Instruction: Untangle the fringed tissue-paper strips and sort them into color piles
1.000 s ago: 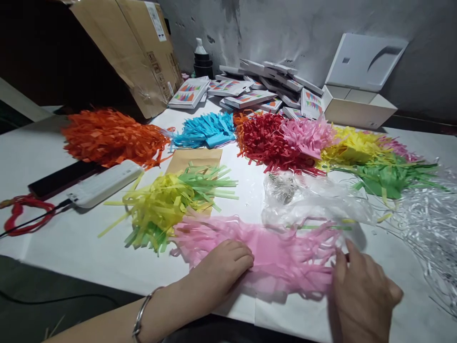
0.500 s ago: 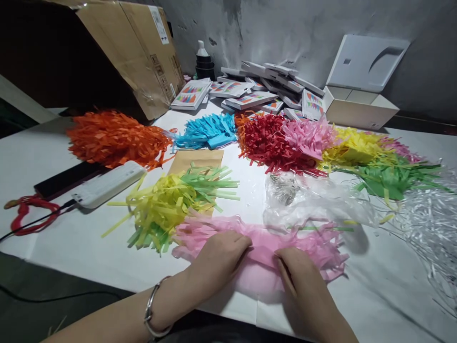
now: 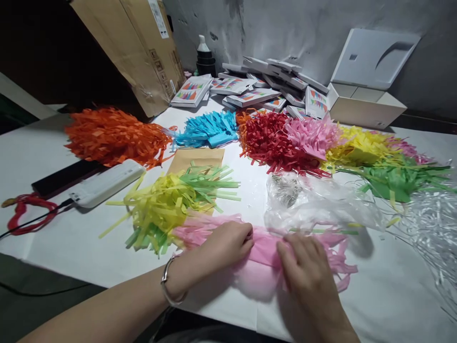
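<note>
Pink fringed tissue paper (image 3: 264,248) lies across the white table near its front edge, its cut strips spreading to both sides. My left hand (image 3: 228,245), with a silver bangle at the wrist, has its fingers closed on the paper's middle part. On the right of that middle part, my right hand (image 3: 309,267) rests over the paper, thumb on the near side and fingers on top. A yellow and green fringed bundle (image 3: 167,200) touches the pink strips on the left. Beyond my right hand is a crumpled clear plastic bag (image 3: 314,202).
Orange (image 3: 114,138), blue (image 3: 210,129), red (image 3: 274,143) and other fringed bundles line the back, before stacked flat boxes (image 3: 250,97). A white power bank (image 3: 110,183) with a cable lies left. Silvery strands (image 3: 432,233) lie right. A cardboard box (image 3: 143,52) stands back left.
The right hand has spread over the pink paper from a pinch at its edge. My left hand has stayed on the paper, its fingers curled further. The view has shifted slightly.
</note>
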The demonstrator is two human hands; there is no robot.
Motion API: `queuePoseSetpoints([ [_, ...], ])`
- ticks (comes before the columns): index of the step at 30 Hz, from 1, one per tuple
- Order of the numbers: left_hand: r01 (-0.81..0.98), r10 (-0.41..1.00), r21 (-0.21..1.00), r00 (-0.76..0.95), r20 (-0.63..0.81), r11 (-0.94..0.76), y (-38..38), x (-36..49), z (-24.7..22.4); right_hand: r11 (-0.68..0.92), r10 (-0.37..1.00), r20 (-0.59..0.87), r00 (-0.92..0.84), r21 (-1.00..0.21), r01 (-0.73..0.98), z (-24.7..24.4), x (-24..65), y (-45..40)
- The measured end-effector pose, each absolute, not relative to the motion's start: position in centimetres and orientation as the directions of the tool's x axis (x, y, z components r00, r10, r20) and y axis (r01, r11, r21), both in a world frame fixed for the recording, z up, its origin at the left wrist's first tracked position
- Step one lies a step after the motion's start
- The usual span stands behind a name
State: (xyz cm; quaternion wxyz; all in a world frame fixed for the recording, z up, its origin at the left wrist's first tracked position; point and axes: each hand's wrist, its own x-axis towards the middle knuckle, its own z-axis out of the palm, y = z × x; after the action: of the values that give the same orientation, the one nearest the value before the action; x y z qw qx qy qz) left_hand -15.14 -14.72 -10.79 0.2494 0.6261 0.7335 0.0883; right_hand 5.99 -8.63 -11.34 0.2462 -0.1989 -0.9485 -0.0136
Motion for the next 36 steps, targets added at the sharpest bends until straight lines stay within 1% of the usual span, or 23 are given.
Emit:
queuePoseSetpoints([
  [1, 0.876, 0.963, 0.440, -0.092, -0.254, 0.199, -14.7, -15.2, -10.7, 0.956, 0.287, 0.470, -0.835, -0.083, 0.282, -11.5, 6.1, -9.0],
  [2, 0.878, 0.963, 0.437, -0.092, -0.252, 0.198, -14.6, -15.2, -10.6, 0.970, 0.244, 0.446, -0.861, -0.102, 0.222, -11.6, 6.1, -9.4],
  [3, 0.880, 0.964, 0.433, -0.092, -0.251, 0.197, -14.5, -15.1, -10.5, 0.972, 0.235, 0.417, -0.878, -0.126, 0.200, -11.8, 6.2, -9.8],
  [5, 0.884, 0.965, 0.427, -0.088, -0.246, 0.189, -14.4, -15.1, -10.3, 0.953, 0.298, 0.375, -0.878, -0.173, 0.249, -12.2, 6.3, -10.3],
  [7, 0.889, 0.968, 0.420, -0.085, -0.237, 0.181, -14.3, -15.1, -10.3, 0.932, 0.359, 0.389, -0.848, -0.198, 0.303, -12.5, 6.5, -10.5],
  [10, 0.897, 0.970, 0.398, -0.112, -0.217, 0.193, -14.4, -15.0, -10.3, 0.919, 0.394, 0.404, -0.825, -0.186, 0.348, -12.7, 6.6, -10.5],
  [11, 0.901, 0.972, 0.386, -0.131, -0.196, 0.199, -14.5, -15.0, -10.1, 0.920, 0.392, 0.411, -0.823, -0.174, 0.351, -12.8, 6.5, -10.5],
  [12, 0.909, 0.979, 0.372, -0.143, -0.144, 0.188, -14.6, -14.9, -9.9, 0.920, 0.393, 0.413, -0.822, -0.165, 0.357, -12.9, 6.4, -10.5],
  [13, 0.922, 0.989, 0.357, -0.138, -0.060, 0.150, -14.9, -14.8, -9.6, 0.919, 0.395, 0.418, -0.818, -0.165, 0.359, -12.9, 6.2, -10.5],
  [14, 0.937, 0.994, 0.340, -0.099, 0.046, 0.078, -15.2, -14.7, -9.3, 0.915, 0.404, 0.424, -0.811, -0.180, 0.361, -13.0, 6.1, -10.5],
  [16, 0.949, 0.965, 0.281, 0.074, 0.250, -0.146, -15.9, -14.4, -8.8, 0.888, 0.458, 0.438, -0.773, -0.269, 0.374, -13.2, 6.0, -10.6],
  [17, 0.937, 0.935, 0.236, 0.177, 0.309, -0.256, -16.2, -14.1, -8.8, 0.865, 0.495, 0.441, -0.748, -0.330, 0.378, -13.2, 6.0, -10.6],
  [19, 0.909, 0.890, 0.148, 0.331, 0.315, -0.390, -16.7, -13.7, -9.4, 0.811, 0.565, 0.429, -0.705, -0.445, 0.379, -13.3, 6.2, -10.6],
  [21, 0.909, 0.883, 0.079, 0.372, 0.287, -0.408, -16.9, -13.6, -10.7, 0.778, 0.595, 0.398, -0.698, -0.504, 0.375, -13.3, 6.4, -10.6],
  [23, 0.915, 0.888, 0.058, 0.370, 0.273, -0.399, -16.9, -13.7, -12.0, 0.781, 0.589, 0.374, -0.717, -0.493, 0.384, -13.4, 6.7, -10.6],
  [24, 0.915, 0.888, 0.065, 0.366, 0.277, -0.398, -16.9, -13.8, -12.5, 0.795, 0.575, 0.367, -0.731, -0.462, 0.393, -13.4, 6.7, -10.5],
  [27, 0.903, 0.888, 0.143, 0.352, 0.295, -0.405, -16.7, -14.1, -13.0, 0.857, 0.510, 0.386, -0.768, -0.309, 0.413, -13.5, 6.8, -10.5],
  [28, 0.898, 0.890, 0.174, 0.344, 0.299, -0.405, -16.7, -14.2, -12.9, 0.871, 0.490, 0.410, -0.769, -0.276, 0.407, -13.4, 6.8, -10.5],
  [30, 0.890, 0.892, 0.205, 0.339, 0.300, -0.407, -16.8, -14.2, -12.6, 0.880, 0.474, 0.473, -0.743, -0.282, 0.382, -13.2, 6.7, -10.5],
  [32, 0.889, 0.885, 0.185, 0.355, 0.300, -0.419, -16.9, -14.2, -12.4, 0.878, 0.475, 0.505, -0.720, -0.329, 0.348, -13.0, 6.6, -10.6],
  [33, 0.888, 0.880, 0.173, 0.362, 0.308, -0.426, -17.0, -14.2, -12.4, 0.883, 0.464, 0.512, -0.723, -0.334, 0.330, -13.0, 6.6, -10.6],
  [36, 0.878, 0.875, 0.192, 0.366, 0.317, -0.438, -17.3, -14.3, -12.6, 0.913, 0.401, 0.504, -0.765, -0.284, 0.291, -13.3, 6.6, -10.6],
])
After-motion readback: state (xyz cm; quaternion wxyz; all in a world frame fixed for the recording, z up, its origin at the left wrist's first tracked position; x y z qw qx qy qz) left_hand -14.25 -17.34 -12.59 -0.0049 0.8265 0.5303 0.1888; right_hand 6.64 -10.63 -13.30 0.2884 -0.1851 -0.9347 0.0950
